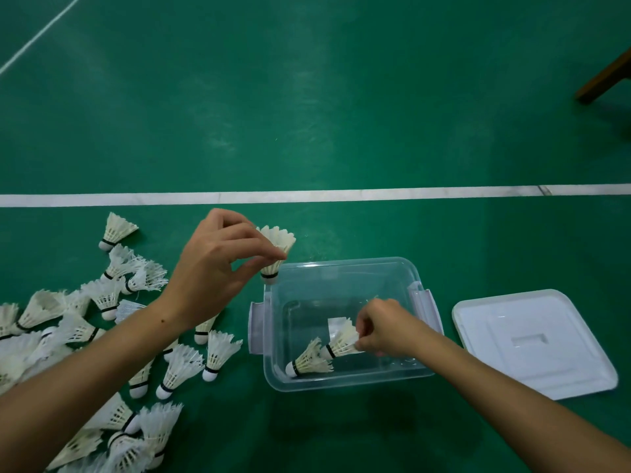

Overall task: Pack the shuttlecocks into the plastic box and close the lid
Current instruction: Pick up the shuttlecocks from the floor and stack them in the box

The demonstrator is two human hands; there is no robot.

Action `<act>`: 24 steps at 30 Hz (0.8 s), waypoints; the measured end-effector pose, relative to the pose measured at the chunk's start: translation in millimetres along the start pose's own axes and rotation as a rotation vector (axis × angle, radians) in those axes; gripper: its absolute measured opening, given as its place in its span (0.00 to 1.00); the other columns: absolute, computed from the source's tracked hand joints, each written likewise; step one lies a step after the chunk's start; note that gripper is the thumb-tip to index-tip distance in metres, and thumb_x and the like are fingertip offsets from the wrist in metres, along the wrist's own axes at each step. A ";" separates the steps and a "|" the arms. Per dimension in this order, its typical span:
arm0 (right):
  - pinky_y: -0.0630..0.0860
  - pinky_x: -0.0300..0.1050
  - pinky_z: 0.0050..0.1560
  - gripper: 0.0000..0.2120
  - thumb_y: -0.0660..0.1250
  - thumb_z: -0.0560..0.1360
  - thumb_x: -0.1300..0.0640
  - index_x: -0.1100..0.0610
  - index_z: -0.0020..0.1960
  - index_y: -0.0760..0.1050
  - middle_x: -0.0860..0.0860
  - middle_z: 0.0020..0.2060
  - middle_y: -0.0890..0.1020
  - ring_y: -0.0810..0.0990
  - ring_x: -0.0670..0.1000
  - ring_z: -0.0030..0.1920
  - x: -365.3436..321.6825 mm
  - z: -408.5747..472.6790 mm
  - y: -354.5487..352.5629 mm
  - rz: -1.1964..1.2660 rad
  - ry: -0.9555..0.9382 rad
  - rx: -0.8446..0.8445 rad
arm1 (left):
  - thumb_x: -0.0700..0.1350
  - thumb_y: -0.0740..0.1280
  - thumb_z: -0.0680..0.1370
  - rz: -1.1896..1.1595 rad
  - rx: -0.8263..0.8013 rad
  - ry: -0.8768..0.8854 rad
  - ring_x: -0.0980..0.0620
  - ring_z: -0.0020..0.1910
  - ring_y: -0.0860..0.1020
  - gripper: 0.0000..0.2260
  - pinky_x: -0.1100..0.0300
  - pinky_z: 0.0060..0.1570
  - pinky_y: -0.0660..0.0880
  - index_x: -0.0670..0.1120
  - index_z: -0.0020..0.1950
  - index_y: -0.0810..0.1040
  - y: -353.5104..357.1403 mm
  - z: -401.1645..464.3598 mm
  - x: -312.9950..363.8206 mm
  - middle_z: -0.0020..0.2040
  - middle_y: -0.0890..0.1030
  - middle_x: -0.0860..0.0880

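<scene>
1. The left hand [218, 268] pinches a shuttlecock [276, 249] just above the far left corner of the clear plastic box [345, 378].
2. The right hand [386, 331], inside the box, pinches the feathers of a second shuttlecock [341, 341], which lies against a third [307, 360] on the box's bottom.
3. Packing looks barely begun: a big pile of shuttlecocks [112, 332] lies on the floor left of the box.
4. The white lid [532, 343] lies off, on the floor right of the box.
5. The floor [341, 97] is a green court with a white line [307, 195]; a wooden leg [604, 76] shows at the far right edge.
</scene>
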State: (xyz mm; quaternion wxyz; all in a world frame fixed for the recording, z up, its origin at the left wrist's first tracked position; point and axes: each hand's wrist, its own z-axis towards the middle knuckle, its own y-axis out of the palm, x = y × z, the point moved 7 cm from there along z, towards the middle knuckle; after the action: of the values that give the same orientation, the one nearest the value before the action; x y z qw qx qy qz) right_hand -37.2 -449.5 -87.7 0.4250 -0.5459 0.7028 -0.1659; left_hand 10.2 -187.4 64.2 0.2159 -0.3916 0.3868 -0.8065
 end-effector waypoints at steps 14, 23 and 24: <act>0.76 0.34 0.38 0.10 0.83 0.70 0.48 0.50 0.41 0.82 0.42 0.35 0.83 0.78 0.36 0.31 -7.5 4.8 36.5 0.159 0.011 -0.197 | 0.43 0.79 0.74 -0.363 -0.186 -0.161 0.54 0.58 0.83 0.20 0.63 0.64 0.74 0.52 0.56 0.71 32.8 3.7 22.7 0.46 0.85 0.58; 0.81 0.37 0.50 0.17 0.83 0.70 0.54 0.49 0.56 0.83 0.41 0.49 0.86 0.84 0.40 0.49 -18.3 -54.2 -78.9 0.412 -0.196 0.378 | 0.47 0.78 0.75 -0.336 -0.460 -0.119 0.59 0.53 0.81 0.23 0.52 0.58 0.77 0.58 0.58 0.66 80.0 27.1 47.7 0.47 0.84 0.60; 0.81 0.36 0.51 0.20 0.83 0.70 0.53 0.48 0.59 0.82 0.40 0.53 0.84 0.82 0.41 0.53 -25.0 -59.5 -85.6 0.397 -0.249 0.425 | 0.47 0.78 0.75 -0.336 -0.487 -0.114 0.59 0.54 0.81 0.23 0.51 0.58 0.77 0.59 0.59 0.66 86.9 29.4 49.9 0.47 0.84 0.60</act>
State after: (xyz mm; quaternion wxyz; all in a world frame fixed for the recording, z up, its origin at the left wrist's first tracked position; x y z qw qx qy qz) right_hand -28.9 -470.4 17.0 0.6364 -0.3134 0.6876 -0.1548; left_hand 7.6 -286.1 30.0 0.0005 -0.5349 0.4860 -0.6911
